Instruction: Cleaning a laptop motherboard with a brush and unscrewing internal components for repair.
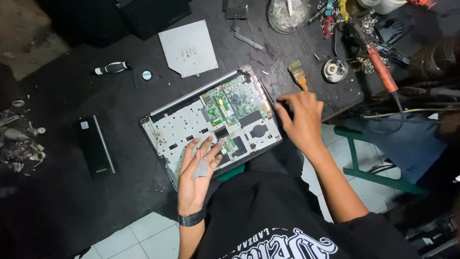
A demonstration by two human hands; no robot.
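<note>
1. Two bare hands work over an opened laptop base (211,120) that lies on a dark table (72,201), its green circuit board (230,103) exposed toward the far right corner.
2. The left hand (196,170), a dark watch (191,218) on its wrist, rests palm up on the near edge of the base with fingers loosely spread; a small pale grey piece (202,169) lies against the fingers.
3. The right hand (302,120) sits at the right edge of the base, fingers curled onto a small dark part (283,108); whether it pinches the part cannot be told.
4. A small brush (298,74) lies just beyond the right hand, a soldering iron (378,64) farther right.
5. A grey metal plate (188,48) lies at the far side, a black slim battery pack (96,146) at the left.
</note>
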